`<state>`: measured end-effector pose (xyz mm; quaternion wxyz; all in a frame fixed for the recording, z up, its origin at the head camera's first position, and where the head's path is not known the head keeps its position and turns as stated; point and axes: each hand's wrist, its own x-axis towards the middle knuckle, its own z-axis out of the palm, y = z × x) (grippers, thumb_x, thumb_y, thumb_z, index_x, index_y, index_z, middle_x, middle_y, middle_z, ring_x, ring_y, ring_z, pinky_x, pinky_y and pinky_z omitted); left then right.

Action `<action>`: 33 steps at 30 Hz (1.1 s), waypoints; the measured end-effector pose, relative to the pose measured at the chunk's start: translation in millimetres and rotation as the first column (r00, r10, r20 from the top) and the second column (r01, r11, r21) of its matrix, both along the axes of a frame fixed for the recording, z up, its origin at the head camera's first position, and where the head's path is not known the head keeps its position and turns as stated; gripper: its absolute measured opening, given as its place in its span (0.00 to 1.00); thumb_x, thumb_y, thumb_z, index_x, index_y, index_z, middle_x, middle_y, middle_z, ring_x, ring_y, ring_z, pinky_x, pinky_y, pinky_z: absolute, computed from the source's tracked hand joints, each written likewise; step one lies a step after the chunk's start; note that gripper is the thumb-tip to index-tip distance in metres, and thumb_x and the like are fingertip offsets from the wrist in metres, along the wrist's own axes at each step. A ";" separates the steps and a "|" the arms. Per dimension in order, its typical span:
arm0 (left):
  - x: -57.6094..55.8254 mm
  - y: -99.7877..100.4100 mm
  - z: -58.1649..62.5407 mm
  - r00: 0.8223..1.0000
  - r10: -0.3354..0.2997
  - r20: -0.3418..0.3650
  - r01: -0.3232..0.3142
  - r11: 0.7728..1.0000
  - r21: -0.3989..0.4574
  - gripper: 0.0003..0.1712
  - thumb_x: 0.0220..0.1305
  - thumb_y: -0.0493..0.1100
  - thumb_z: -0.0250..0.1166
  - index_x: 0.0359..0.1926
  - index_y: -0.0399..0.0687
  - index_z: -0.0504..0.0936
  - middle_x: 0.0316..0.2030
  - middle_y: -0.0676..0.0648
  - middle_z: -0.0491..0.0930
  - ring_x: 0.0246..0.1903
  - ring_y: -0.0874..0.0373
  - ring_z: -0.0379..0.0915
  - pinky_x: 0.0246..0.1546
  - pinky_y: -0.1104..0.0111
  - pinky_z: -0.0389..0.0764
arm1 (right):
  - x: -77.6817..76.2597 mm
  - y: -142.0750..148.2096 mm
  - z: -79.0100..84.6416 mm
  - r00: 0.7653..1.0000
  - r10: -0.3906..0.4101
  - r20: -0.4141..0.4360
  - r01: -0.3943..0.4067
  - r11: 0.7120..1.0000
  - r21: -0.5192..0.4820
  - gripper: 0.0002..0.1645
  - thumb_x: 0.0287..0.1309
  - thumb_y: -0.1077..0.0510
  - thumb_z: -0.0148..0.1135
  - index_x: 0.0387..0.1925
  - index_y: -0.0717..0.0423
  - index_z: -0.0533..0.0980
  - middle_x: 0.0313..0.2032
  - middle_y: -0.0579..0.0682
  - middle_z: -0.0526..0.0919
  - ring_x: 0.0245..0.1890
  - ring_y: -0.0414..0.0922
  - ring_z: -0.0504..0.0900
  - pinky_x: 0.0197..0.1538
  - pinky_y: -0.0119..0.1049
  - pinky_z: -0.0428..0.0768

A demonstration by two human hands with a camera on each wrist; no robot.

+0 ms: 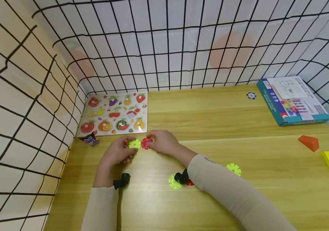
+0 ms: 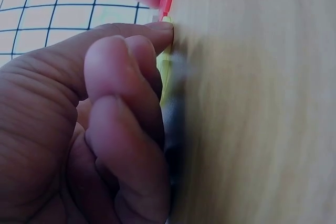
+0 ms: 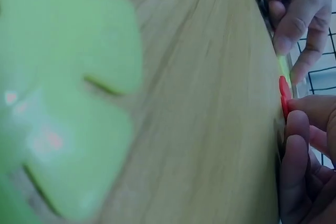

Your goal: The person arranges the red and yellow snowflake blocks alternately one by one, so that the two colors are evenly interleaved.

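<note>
Head view counts three yellow-green discs (image 1: 132, 142): one pinched in the left hand (image 1: 118, 150), two near the right sleeve (image 1: 233, 195). The right hand (image 1: 164, 142) has its fingers grasping a red disc (image 1: 145, 143) just beside the first. Black mesh (image 1: 167, 29) lines the bench (image 1: 210, 118)'s far and left edges; wood stretches between one fruit board (image 1: 102, 102) and one box (image 1: 294, 99).

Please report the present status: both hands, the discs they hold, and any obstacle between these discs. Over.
Left hand holds yellow disc. Right hand holds red disc. Discs side by side, contact unclear. No obstacle visible between.
</note>
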<state>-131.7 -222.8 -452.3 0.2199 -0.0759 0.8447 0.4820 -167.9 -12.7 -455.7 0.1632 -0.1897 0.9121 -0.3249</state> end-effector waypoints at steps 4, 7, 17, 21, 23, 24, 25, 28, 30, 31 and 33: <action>-1.4 -2.1 -1.3 1.000 -0.005 0.000 0.005 1.000 -0.005 0.26 0.56 0.43 0.68 0.55 0.58 0.71 0.22 0.41 0.78 0.14 0.52 0.73 0.16 0.65 0.76 | -0.8 -0.6 -2.8 1.000 -0.006 -0.013 0.006 1.000 0.004 0.19 0.54 0.45 0.62 0.48 0.42 0.77 0.12 0.40 0.73 0.13 0.38 0.72 0.21 0.34 0.68; -2.5 -3.3 -1.1 1.000 -0.014 0.000 0.014 1.000 -0.004 0.26 0.56 0.44 0.68 0.56 0.58 0.71 0.22 0.40 0.78 0.15 0.52 0.74 0.16 0.65 0.76 | -0.8 -0.2 -2.7 1.000 -0.010 0.010 0.010 1.000 -0.011 0.18 0.54 0.46 0.62 0.47 0.42 0.77 0.12 0.40 0.74 0.13 0.38 0.73 0.21 0.34 0.69; -3.1 -5.6 3.3 1.000 -0.028 -0.007 0.028 1.000 -0.006 0.27 0.56 0.43 0.67 0.56 0.59 0.70 0.23 0.40 0.78 0.15 0.51 0.74 0.17 0.64 0.77 | -0.7 2.4 -1.6 0.997 -0.016 0.072 0.022 0.997 -0.073 0.17 0.55 0.47 0.63 0.47 0.42 0.76 0.13 0.42 0.77 0.12 0.39 0.76 0.23 0.36 0.72; -3.2 -6.0 3.4 1.000 -0.029 0.004 0.029 0.999 -0.023 0.27 0.56 0.44 0.68 0.56 0.60 0.70 0.24 0.40 0.77 0.16 0.51 0.74 0.18 0.63 0.78 | 0.0 3.7 -3.3 0.995 -0.017 0.095 0.028 0.993 -0.114 0.18 0.55 0.46 0.62 0.48 0.43 0.75 0.13 0.43 0.77 0.12 0.41 0.77 0.21 0.36 0.71; -2.9 -6.2 3.0 1.000 -0.028 0.010 0.028 0.999 -0.022 0.27 0.56 0.44 0.68 0.56 0.60 0.70 0.24 0.40 0.78 0.16 0.50 0.74 0.18 0.63 0.78 | 0.8 5.5 -3.5 0.994 -0.015 0.110 0.031 0.989 -0.144 0.20 0.55 0.46 0.62 0.50 0.43 0.75 0.13 0.44 0.77 0.12 0.41 0.77 0.20 0.35 0.70; -2.4 -6.3 2.5 1.000 -0.027 0.014 0.027 1.000 -0.015 0.27 0.56 0.44 0.68 0.56 0.61 0.70 0.24 0.40 0.78 0.16 0.50 0.74 0.18 0.63 0.78 | 1.7 7.4 -2.6 0.992 -0.011 0.126 0.031 0.986 -0.162 0.21 0.56 0.47 0.62 0.51 0.44 0.74 0.14 0.45 0.77 0.12 0.42 0.77 0.19 0.35 0.70; -1.8 -6.2 2.1 1.000 -0.027 0.016 0.028 1.000 -0.008 0.27 0.56 0.44 0.68 0.56 0.61 0.70 0.23 0.40 0.78 0.16 0.50 0.74 0.18 0.63 0.78 | 2.7 10.1 -1.4 0.990 -0.005 0.142 0.031 0.983 -0.179 0.22 0.56 0.47 0.62 0.52 0.44 0.73 0.14 0.46 0.77 0.13 0.42 0.77 0.18 0.34 0.70; 0.3 -5.4 0.9 0.999 -0.028 0.017 0.028 0.999 0.025 0.29 0.55 0.44 0.68 0.57 0.61 0.70 0.23 0.40 0.78 0.15 0.50 0.74 0.17 0.63 0.78 | 6.8 23.5 3.6 0.986 0.016 0.166 0.019 0.978 -0.207 0.25 0.56 0.46 0.61 0.55 0.45 0.71 0.16 0.48 0.77 0.14 0.43 0.76 0.18 0.33 0.69; 1.8 -4.6 0.4 1.000 -0.025 0.018 0.025 0.999 0.039 0.30 0.54 0.44 0.69 0.58 0.61 0.70 0.23 0.40 0.78 0.15 0.50 0.74 0.17 0.63 0.78 | 10.5 36.8 8.3 0.985 0.022 0.169 0.014 0.977 -0.214 0.26 0.57 0.46 0.61 0.57 0.45 0.71 0.18 0.49 0.77 0.14 0.44 0.75 0.18 0.34 0.70; 2.4 -4.2 0.4 1.000 -0.025 0.014 0.025 0.999 0.040 0.30 0.54 0.44 0.69 0.58 0.62 0.70 0.23 0.40 0.78 0.15 0.50 0.74 0.17 0.63 0.78 | 12.5 44.2 10.2 0.987 0.019 0.160 0.017 0.976 -0.217 0.26 0.57 0.46 0.61 0.57 0.45 0.71 0.18 0.49 0.76 0.15 0.44 0.75 0.18 0.34 0.70; 3.7 -2.8 0.7 1.000 -0.024 0.002 0.024 0.999 0.040 0.30 0.54 0.44 0.69 0.58 0.62 0.70 0.23 0.40 0.78 0.15 0.50 0.74 0.17 0.64 0.77 | 17.3 59.2 13.9 0.988 -0.002 0.153 0.038 0.973 -0.229 0.25 0.57 0.46 0.61 0.56 0.45 0.72 0.20 0.49 0.75 0.15 0.44 0.74 0.18 0.34 0.70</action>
